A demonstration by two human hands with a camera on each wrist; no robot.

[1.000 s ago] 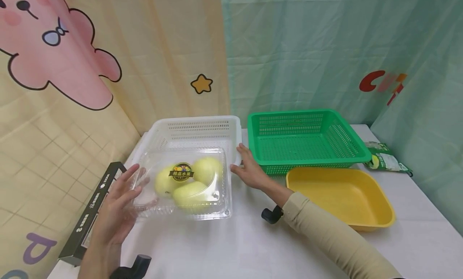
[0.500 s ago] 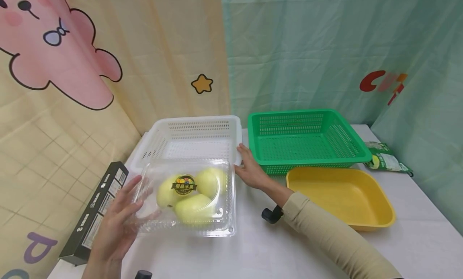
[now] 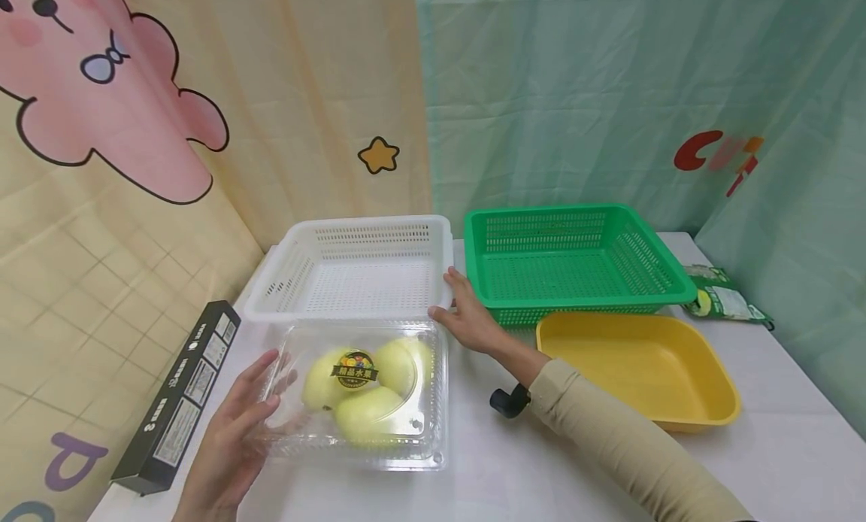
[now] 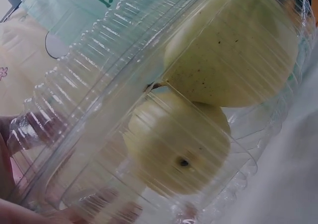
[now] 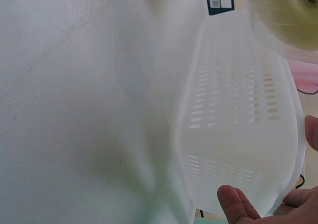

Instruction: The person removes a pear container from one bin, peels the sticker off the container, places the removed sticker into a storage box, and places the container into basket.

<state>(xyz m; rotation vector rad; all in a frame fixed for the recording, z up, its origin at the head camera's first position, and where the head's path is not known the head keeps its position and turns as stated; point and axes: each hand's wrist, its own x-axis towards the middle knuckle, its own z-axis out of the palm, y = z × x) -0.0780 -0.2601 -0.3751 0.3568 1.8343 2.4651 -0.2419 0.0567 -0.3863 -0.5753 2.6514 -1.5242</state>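
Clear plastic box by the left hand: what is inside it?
The clear box holds three pale green pears under a round sticker. Anything beneath the fruit is hidden.

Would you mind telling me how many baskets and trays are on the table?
3: a white basket at the back left, a green basket beside it on the right, and a yellow tray in front of the green one.

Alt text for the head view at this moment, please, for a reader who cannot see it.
A person's left hand holds a clear clamshell box of three yellow-green pears at the table's near edge, while the right hand rests on the corner of an empty white basket. A green basket and yellow tray stand to the right.
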